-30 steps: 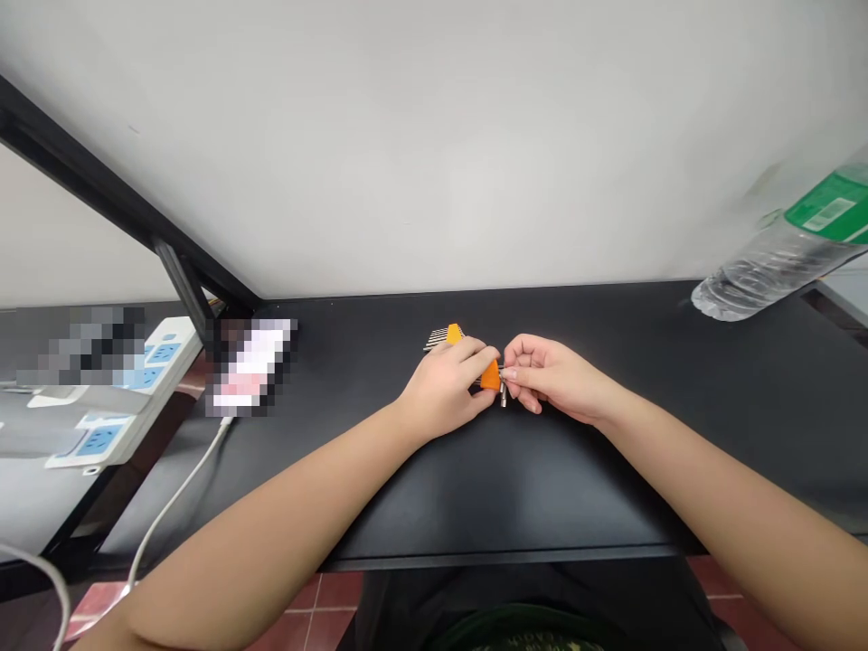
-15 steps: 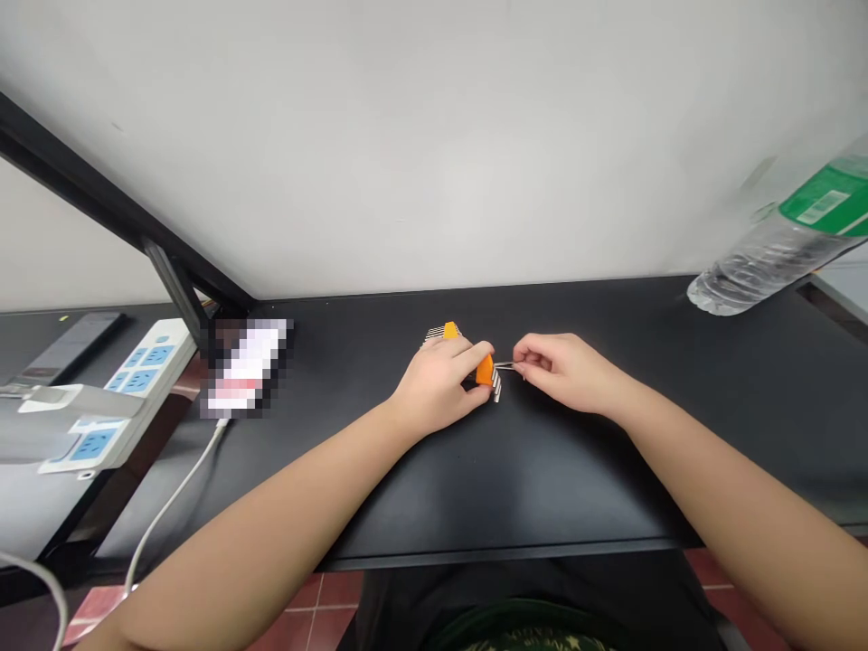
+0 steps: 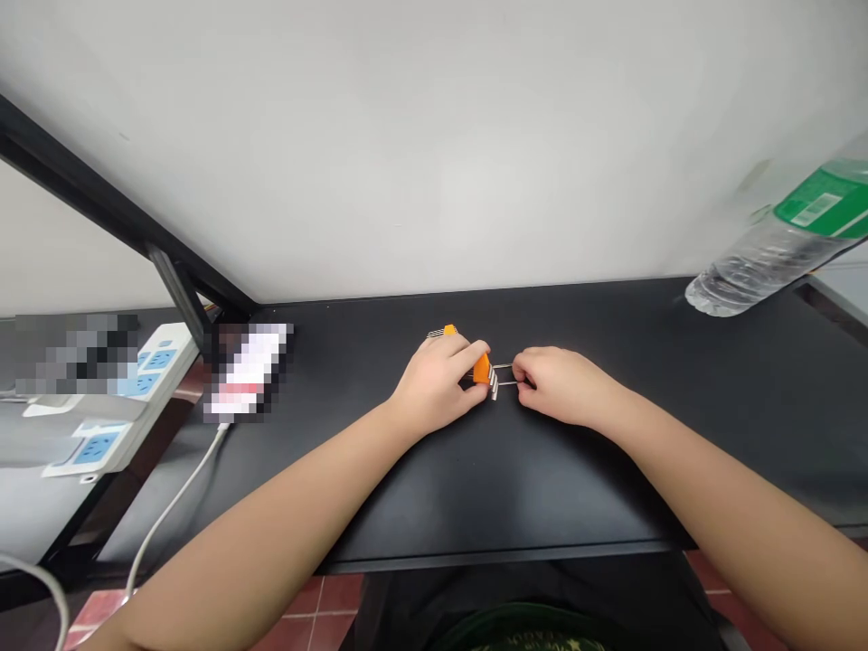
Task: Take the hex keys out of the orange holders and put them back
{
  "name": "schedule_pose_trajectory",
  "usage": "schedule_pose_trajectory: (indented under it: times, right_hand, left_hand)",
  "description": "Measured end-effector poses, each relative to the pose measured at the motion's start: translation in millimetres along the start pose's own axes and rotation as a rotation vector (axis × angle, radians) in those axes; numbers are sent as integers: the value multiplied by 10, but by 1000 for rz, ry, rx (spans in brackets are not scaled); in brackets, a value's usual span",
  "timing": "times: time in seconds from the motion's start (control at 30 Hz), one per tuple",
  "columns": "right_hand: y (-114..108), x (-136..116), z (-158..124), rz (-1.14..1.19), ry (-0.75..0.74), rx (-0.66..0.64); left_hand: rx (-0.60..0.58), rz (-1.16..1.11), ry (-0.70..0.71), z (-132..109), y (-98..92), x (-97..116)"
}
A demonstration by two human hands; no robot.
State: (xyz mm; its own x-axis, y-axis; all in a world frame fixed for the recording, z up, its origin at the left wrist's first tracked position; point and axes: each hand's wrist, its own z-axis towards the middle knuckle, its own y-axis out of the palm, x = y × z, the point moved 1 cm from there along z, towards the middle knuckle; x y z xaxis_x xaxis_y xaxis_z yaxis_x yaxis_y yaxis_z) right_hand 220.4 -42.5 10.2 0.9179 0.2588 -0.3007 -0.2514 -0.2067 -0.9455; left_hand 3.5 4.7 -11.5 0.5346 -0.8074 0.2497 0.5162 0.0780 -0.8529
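My left hand point(image 3: 434, 384) is closed around an orange holder point(image 3: 481, 369) of hex keys on the black table. Short bent ends of several keys point(image 3: 495, 384) stick out at its right side, and more key tips point(image 3: 435, 334) show beyond my knuckles. My right hand point(image 3: 560, 384) is closed just to the right, fingers curled in a pinch. Two thin metal shafts, the lower one a hex key point(image 3: 507, 383), span the gap between the holder and those fingers. Their ends are hidden in my right hand.
A clear plastic bottle point(image 3: 739, 271) with a green label stands at the right by the wall. To the left lie a phone point(image 3: 248, 371) with a white cable point(image 3: 177, 497) and a white power strip point(image 3: 173, 348). A black metal frame point(image 3: 101, 208) rises at the left.
My right hand has turned and lowered slightly, with its fingers curled in more. The shafts, close together before, are now spread apart. My left hand keeps its hold on the holder.
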Motion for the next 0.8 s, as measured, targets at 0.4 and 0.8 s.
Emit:
schedule_pose_trajectory:
  times: [0.4,0.8]
  right_hand:
    - [-71,0,-83,622,-40,42]
    - [-91,18,-85,1030,107,1]
  left_hand:
    - [21,-13,40,13,14,1]
    - [53,-24,44,4,3,4]
